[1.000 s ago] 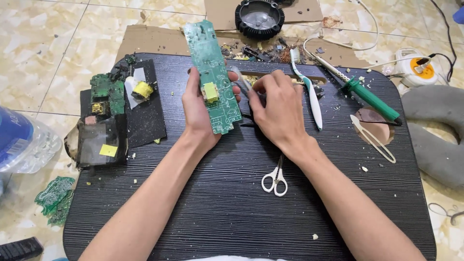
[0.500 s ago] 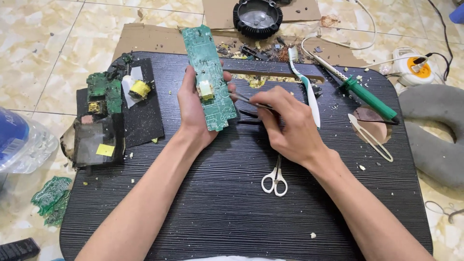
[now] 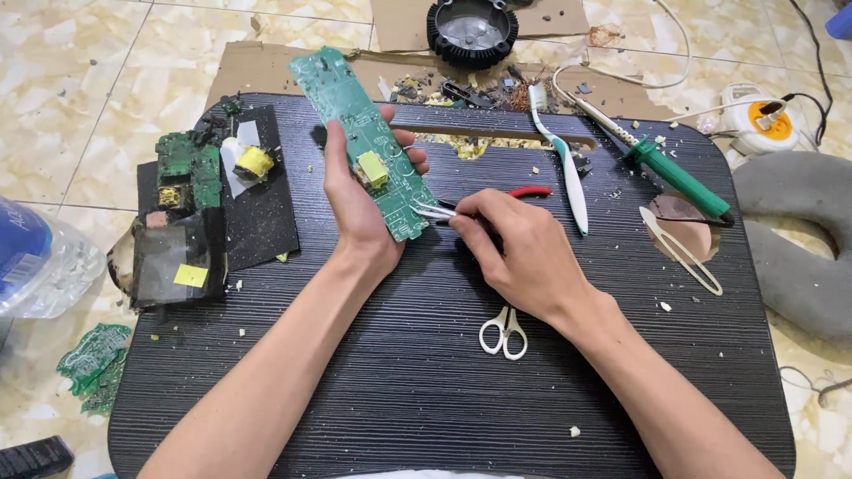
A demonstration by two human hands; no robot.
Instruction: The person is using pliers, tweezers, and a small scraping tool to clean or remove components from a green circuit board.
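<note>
Tiled floor (image 3: pixel 71 80) on your left carries a plastic bottle (image 3: pixel 40 262). On the black ribbed bench (image 3: pixel 426 399), your left hand (image 3: pixel 359 208) has its fingers wrapped around a long green board (image 3: pixel 364 142), raised and tilted. Your right hand (image 3: pixel 519 253) pinches tweezers (image 3: pixel 432 211) at its lower edge. Scissors (image 3: pixel 504 333), toothbrush (image 3: pixel 561 160), soldering iron (image 3: pixel 661 164) lie rightward.

My left hand (image 3: pixel 359 200) is reaching up from the lower left, forearm bare and stretched diagonally, wrist nearly straight. Its palm is facing away from me, with the fingers curling around from behind and the thumb lying along the near edge of what it is gripping. My right hand (image 3: pixel 515 248) is coming in from the lower right, back of the hand turned up, wrist slightly bent inward. Its thumb and fingertips are pinching together, pointing left toward my left palm.
</note>
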